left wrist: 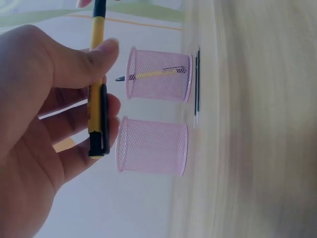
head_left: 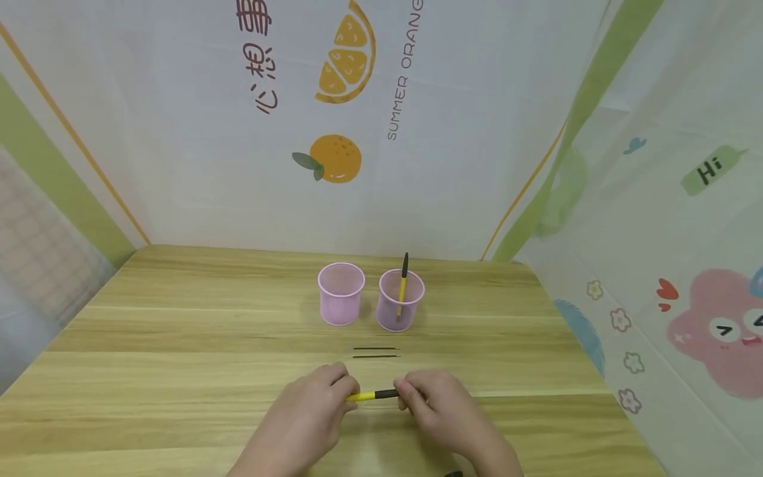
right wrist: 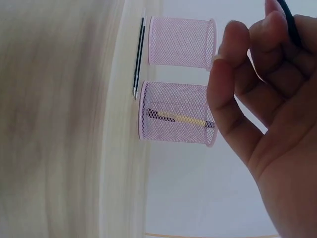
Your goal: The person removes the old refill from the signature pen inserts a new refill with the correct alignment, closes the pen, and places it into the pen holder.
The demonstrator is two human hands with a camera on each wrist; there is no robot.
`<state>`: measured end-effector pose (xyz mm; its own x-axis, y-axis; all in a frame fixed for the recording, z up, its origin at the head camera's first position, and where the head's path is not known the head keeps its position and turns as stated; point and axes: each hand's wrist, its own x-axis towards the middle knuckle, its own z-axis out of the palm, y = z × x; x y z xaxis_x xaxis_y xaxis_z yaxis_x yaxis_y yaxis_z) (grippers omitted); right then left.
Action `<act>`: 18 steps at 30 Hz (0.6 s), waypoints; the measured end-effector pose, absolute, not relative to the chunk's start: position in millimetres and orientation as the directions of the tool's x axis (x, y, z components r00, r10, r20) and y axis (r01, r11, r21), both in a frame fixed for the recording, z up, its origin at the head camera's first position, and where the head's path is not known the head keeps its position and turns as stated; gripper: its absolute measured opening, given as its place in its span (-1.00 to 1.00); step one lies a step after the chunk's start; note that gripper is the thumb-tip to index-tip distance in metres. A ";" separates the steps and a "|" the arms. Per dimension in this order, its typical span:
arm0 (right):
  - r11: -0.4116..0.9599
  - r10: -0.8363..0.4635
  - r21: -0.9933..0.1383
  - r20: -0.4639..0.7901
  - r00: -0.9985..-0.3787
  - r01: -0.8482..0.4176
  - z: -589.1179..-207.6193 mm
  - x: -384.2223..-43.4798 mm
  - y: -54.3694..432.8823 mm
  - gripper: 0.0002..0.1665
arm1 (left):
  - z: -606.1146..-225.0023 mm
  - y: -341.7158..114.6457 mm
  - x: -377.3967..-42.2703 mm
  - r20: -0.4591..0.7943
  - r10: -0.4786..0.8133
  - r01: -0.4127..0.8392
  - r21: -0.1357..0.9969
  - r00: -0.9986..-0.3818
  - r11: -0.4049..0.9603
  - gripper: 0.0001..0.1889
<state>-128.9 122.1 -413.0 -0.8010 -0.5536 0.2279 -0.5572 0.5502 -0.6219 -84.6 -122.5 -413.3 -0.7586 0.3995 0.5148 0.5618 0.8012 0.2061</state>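
Note:
Between my two hands a yellow and black pen (head_left: 365, 396) lies level above the table. My left hand (head_left: 316, 404) grips its yellow barrel; the left wrist view shows the thumb pressed on the barrel and the black clip end by the fingers. My right hand (head_left: 438, 404) pinches the black grip end, whose tip is hidden by the fingers. Just beyond the hands, two thin dark pen refills (head_left: 377, 352) lie side by side on the table. Behind them stand two pink mesh cups; the left cup (head_left: 340, 308) holds nothing, and the right cup (head_left: 387, 318) holds another yellow and black pen (head_left: 403, 281).
The wood-grain table (head_left: 179, 344) reaches back to a white printed curtain (head_left: 197, 165). A second printed cloth (head_left: 656, 218) hangs along the right side. A small dark object (head_left: 454, 474) shows at the bottom edge beside my right forearm.

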 end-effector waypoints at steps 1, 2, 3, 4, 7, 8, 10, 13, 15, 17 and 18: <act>0.550 -0.546 -0.631 0.224 -0.807 -0.547 -412.5 -129.0 122.3 -0.57 | -413.0 -122.6 -84.8 0.536 0.395 0.564 0.193 -0.746 0.803 -0.77; 0.546 -0.538 -0.643 0.223 -0.813 -0.537 -412.3 -129.3 122.7 -0.62 | -413.1 -122.7 -85.2 0.554 0.389 0.565 0.186 -0.736 0.804 -0.76; 0.537 -0.531 -0.650 0.234 -0.814 -0.537 -412.3 -129.5 123.2 -0.70 | -413.0 -123.1 -85.6 0.569 0.385 0.565 0.177 -0.727 0.806 -0.75; 0.524 -0.526 -0.660 0.246 -0.814 -0.538 -412.3 -129.5 123.3 -0.77 | -413.0 -123.8 -85.7 0.578 0.379 0.562 0.172 -0.723 0.809 -0.74; 0.488 -0.516 -0.669 0.297 -0.803 -0.561 -412.7 -129.5 124.8 -0.67 | -412.5 -126.2 -86.3 0.588 0.366 0.550 0.167 -0.722 0.818 -0.72; 0.473 -0.519 -0.664 0.320 -0.793 -0.578 -413.0 -129.8 125.5 -0.61 | -412.1 -126.9 -86.3 0.592 0.363 0.549 0.165 -0.720 0.819 -0.72; 0.445 -0.527 -0.647 0.370 -0.765 -0.619 -414.0 -130.3 126.0 -0.60 | -411.2 -128.0 -86.1 0.600 0.359 0.546 0.159 -0.715 0.823 -0.71; 0.400 -0.541 -0.612 0.444 -0.715 -0.683 -415.7 -131.5 126.0 -0.70 | -410.7 -128.8 -86.0 0.617 0.359 0.548 0.143 -0.700 0.824 -0.70; 0.380 -0.544 -0.591 0.480 -0.688 -0.712 -416.8 -131.9 125.8 -0.75 | -410.0 -128.9 -85.7 0.627 0.358 0.550 0.137 -0.692 0.824 -0.70; 0.370 -0.544 -0.583 0.495 -0.677 -0.723 -417.2 -132.1 125.5 -0.77 | -410.1 -128.8 -85.5 0.636 0.355 0.551 0.134 -0.685 0.823 -0.70; 0.370 -0.543 -0.582 0.497 -0.677 -0.724 -417.3 -132.0 125.4 -0.77 | -410.1 -128.7 -85.4 0.640 0.354 0.553 0.134 -0.681 0.822 -0.70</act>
